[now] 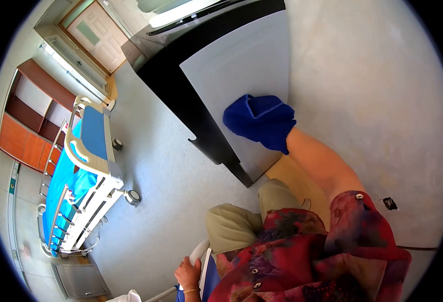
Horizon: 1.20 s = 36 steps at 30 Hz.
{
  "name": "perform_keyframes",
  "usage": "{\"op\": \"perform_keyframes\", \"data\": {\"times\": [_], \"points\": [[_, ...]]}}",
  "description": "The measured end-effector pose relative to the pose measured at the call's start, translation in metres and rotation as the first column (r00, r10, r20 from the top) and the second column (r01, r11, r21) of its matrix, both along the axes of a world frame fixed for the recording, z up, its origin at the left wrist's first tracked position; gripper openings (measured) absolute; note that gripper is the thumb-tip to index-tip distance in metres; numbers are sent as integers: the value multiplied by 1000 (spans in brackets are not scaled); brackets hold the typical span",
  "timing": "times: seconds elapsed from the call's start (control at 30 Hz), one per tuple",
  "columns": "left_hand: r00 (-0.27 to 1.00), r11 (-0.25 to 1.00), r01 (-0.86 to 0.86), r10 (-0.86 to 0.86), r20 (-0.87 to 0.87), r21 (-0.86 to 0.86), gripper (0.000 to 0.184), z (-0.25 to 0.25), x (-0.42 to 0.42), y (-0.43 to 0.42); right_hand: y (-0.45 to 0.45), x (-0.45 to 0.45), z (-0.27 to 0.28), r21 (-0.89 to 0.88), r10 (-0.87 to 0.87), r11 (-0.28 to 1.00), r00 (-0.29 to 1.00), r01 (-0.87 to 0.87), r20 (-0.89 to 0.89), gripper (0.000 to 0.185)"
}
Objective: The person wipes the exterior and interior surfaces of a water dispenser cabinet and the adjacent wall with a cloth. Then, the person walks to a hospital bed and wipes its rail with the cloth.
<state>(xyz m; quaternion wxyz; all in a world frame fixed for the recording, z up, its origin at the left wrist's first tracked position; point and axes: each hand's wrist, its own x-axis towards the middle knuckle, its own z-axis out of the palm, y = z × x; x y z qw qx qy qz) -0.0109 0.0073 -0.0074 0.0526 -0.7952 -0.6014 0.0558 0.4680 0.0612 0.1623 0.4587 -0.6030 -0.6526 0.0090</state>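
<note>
A dark blue cloth (261,121) with pale stitched edges lies against the grey side panel (236,60) of a black-framed cabinet or appliance. My right hand is inside or behind this cloth, so its fingers are hidden; only the wrist and forearm show below it. Low in the view, my left hand (188,274) is wrapped round the curved pale edge of a bed end board (199,250) with a blue panel, close beside my body.
A hospital bed (93,133) with blue covering, side rails and castors stands at the left. Behind it is a brown wooden cabinet (25,136). A door (93,35) is at the far end. A pale wall (352,75) with a socket (390,204) runs along the right.
</note>
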Motion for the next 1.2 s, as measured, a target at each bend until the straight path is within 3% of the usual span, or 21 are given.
{"op": "perform_keyframes", "data": {"times": [0.17, 0.27, 0.3, 0.37, 0.4, 0.43, 0.47, 0.5, 0.57, 0.6, 0.67, 0.7, 0.8, 0.87, 0.93, 1.0, 1.03, 1.1, 1.13, 1.17, 1.2], "points": [[1000, 998, -7, 9, 19, -65, 39, 2, 2, 2, -14, 39, 16, 148, -382, 921, 770, 359, 511, 23], [998, 998, -7, 11, 70, -59, 34, 5, 3, 2, -15, 70, 15, 454, -531, 830, 713, 326, 458, 20], [997, 998, 9, -4, 78, -60, 34, 1, 0, 5, -26, 71, 17, 455, -541, 825, 701, 335, 465, 20], [995, 996, 29, -22, 95, -78, 35, -7, -8, 8, -61, 62, 23, 191, -364, 931, 770, 310, 525, 19], [997, 992, 7, 3, 82, -129, 36, 1, -3, 7, -87, 55, 30, 67, -122, 992, 949, 107, 291, 23], [996, 991, 22, -11, 86, -132, 36, 0, -4, 8, -97, 63, 2, 64, -134, 991, 946, 121, 295, 23], [994, 988, 28, -12, 107, -154, 36, -2, -8, 11, -97, 77, -44, -102, -84, 989, 980, 104, 180, 18], [991, 984, 35, -12, 130, -176, 37, -2, -7, 14, -101, 72, -47, -262, -53, 963, 997, 66, 56, 17], [989, 964, 61, -24, 146, -259, 40, 6, -8, 21, -124, 66, -46, -686, 172, 683, 858, 249, 483, 19], [994, 943, 87, -60, 92, -321, 41, 2, -11, 31, -133, 63, -44, -747, 232, 572, 807, 338, 543, 19], [985, 888, 142, -168, -22, -437, 45, -11, -22, 56, -156, 67, -45, -783, 252, 414, 768, 465, 589, 19], [983, 889, 175, -138, 117, -422, 44, 4, -5, 58, -167, 71, -43, -786, 257, 338, 752, 518, 607, 19], [968, 894, 209, -133, 212, -396, 47, -4, 27, 82, -200, 90, -38, -758, 245, 130, 720, 639, 649, 19], [835, 923, 179, 40, 550, -340, 45, -28, 44, 91, -222, 102, -31, -723, 236, 13, 701, 690, 673, 20], [880, 895, 263, -68, 471, -361, 45, -76, 21, 101, -242, 108, -23, -704, 220, -54, 697, 708, 683, 20], [942, 822, 313, -203, 269, -476, 45, -72, 26, 96, -259, 107, -10, -705, 169, -36, 700, 708, 694, 20], [938, 812, 325, -210, 276, -486, 45, -74, 29, 94, -264, 107, 0, -710, 140, 16, 702, 704, 699, 20], [940, 862, 303, -200, 276, -406, 44, -76, 32, 92, -268, 108, 24, -707, 108, 204, 703, 677, 703, 19], [941, 815, 312, -193, 278, -489, 45, -72, 33, 93, -266, 108, 44, -697, 100, 310, 708, 646, 700, 18], [939, 810, 317, -197, 281, -493, 45, -74, 31, 95, -264, 104, 67, -582, -21, 255, 606, 772, 795, 18], [940, 789, 318, -192, 281, -525, 46, -76, 29, 97, -270, 103, 89, -436, -198, 429, 553, 791, 809, 16]]}}
